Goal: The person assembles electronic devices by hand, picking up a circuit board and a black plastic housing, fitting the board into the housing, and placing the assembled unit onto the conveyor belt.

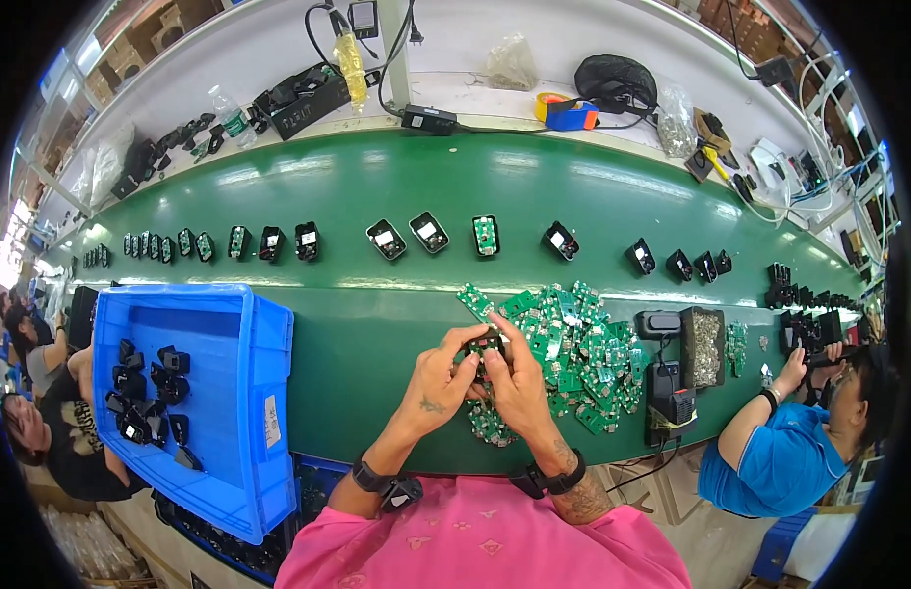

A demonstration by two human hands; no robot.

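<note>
Pinching one small black housing [484, 346] between their fingers, the left hand [438, 385] and right hand [519, 389] hold it just left of the pile of green circuit boards [573, 353]. Both thumbs press on it; the curled fingers cover much of it, leaving its inside hard to make out. The pile's boards overlap too much to count. Right of the pile, one tray [686, 346] holds many small pale parts, too tiny to identify. Left of the pile, one blue bin [267, 339] holds roughly a dozen overlapping black pieces [131, 381]. Beyond the pile, a row of open housings [487, 236] crosses the bench [362, 334], its ends too small to count.
</note>
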